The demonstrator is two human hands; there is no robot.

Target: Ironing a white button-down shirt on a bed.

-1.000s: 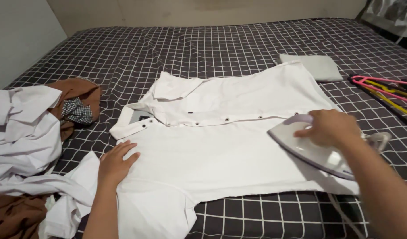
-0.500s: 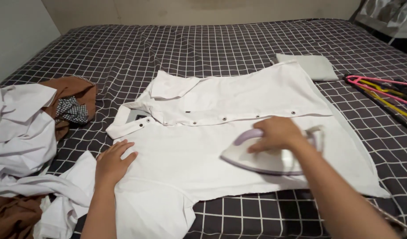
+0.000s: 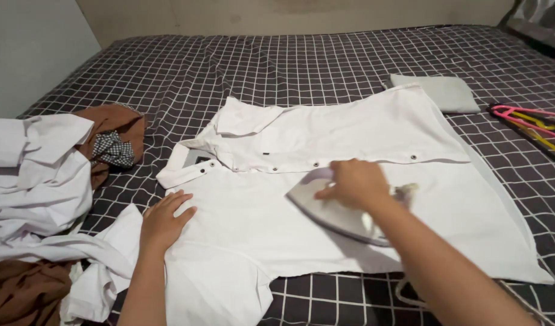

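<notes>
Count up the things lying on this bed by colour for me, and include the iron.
White: 4, the shirt being ironed, the iron in the right hand, the heap of white clothes at the left, and the folded cloth. The left hand presses flat on the shirt.
Brown: 1, the brown garment.
Black-and-white checked: 1, the small checked cloth.
Pink and yellow: 1 bunch of hangers.
Total: 7

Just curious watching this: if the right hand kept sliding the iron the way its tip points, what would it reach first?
The right hand aims the iron leftward over the white shirt; it would probably reach the collar or the left hand first.
</notes>
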